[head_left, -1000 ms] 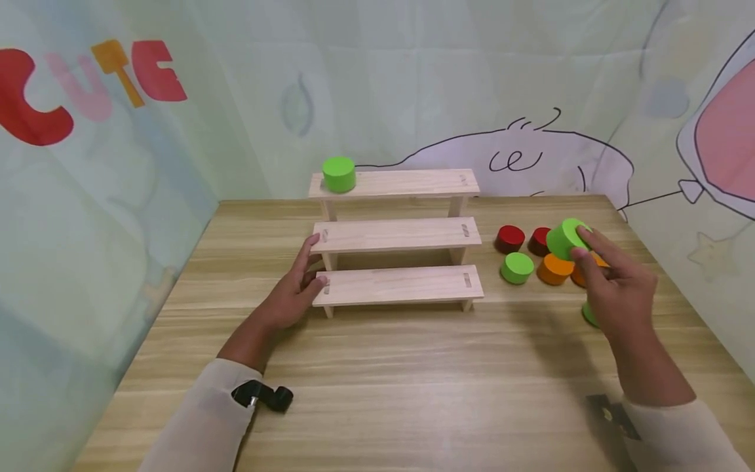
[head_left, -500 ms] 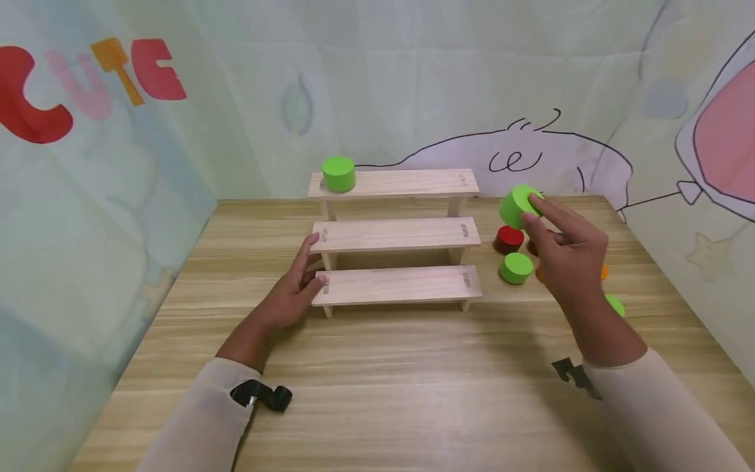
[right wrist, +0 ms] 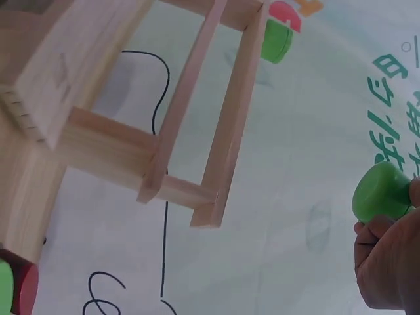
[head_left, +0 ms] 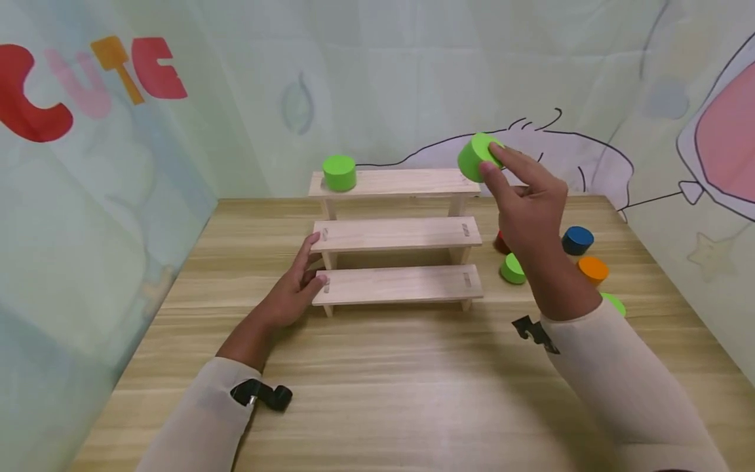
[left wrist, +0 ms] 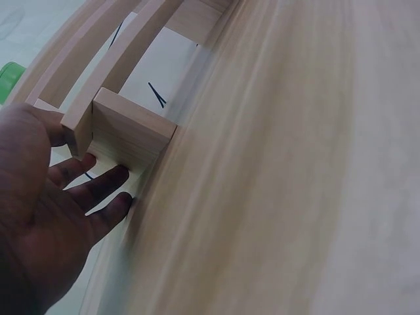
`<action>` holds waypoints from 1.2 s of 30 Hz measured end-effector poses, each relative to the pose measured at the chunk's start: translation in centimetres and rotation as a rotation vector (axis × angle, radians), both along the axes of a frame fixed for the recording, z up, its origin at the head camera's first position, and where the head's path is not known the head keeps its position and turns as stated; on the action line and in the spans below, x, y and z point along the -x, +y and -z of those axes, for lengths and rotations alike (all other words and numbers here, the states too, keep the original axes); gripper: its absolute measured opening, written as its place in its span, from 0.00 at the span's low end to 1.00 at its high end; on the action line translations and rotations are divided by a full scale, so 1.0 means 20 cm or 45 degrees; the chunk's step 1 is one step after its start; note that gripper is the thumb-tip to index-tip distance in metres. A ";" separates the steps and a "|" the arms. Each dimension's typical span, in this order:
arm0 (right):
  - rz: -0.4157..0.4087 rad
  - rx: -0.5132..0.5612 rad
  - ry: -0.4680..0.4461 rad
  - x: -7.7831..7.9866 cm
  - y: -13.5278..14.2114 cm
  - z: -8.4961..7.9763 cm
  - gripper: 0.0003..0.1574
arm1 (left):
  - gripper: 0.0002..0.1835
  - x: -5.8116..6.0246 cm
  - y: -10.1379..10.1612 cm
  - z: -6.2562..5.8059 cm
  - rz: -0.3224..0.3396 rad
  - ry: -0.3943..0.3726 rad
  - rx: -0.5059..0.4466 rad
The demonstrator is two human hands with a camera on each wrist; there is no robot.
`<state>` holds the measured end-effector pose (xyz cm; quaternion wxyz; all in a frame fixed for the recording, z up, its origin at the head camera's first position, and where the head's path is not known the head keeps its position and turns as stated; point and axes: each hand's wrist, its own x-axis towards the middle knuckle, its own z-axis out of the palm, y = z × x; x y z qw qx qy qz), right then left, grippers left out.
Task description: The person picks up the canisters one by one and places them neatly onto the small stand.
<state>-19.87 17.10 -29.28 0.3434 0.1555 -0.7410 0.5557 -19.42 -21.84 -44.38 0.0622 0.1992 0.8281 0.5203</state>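
In my right hand (head_left: 531,210) a green cylindrical block (head_left: 474,159) is pinched between thumb and fingers, tilted, at the right end of the top tier in the head view. The right wrist view shows this green block (right wrist: 378,191) against the backdrop. My left hand (head_left: 289,295) holds the left end of a three-tier wooden stand (head_left: 398,286). Its thumb lies over the lowest board's end; in the left wrist view the other fingers (left wrist: 98,190) reach to the leg beneath. Another green block (head_left: 339,173) sits at the left end of the top tier.
Right of the stand on the wood-grain table (head_left: 377,387) are a green block (head_left: 513,269), a blue block (head_left: 577,240), an orange block (head_left: 592,270) and a partly hidden red block (head_left: 502,242). My right forearm covers part of this group. A printed cloth backdrop (head_left: 401,85) stands behind.
My right hand has carried the green block leftward and up, from over the block group to the top tier's right end. The blue block has come into view. The left hand stays put.
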 end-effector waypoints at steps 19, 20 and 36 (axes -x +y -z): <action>-0.317 0.323 -0.581 0.21 -0.15 -0.06 0.26 | 0.43 -0.01 0.00 -0.01 -0.005 -0.007 -0.012; -0.319 0.311 -0.596 0.22 -0.16 -0.05 0.26 | 0.43 -0.01 0.00 -0.01 -0.003 -0.006 -0.011; -0.351 0.017 -0.771 0.38 -0.33 -0.02 0.24 | 0.43 -0.02 0.00 -0.01 -0.023 -0.009 -0.010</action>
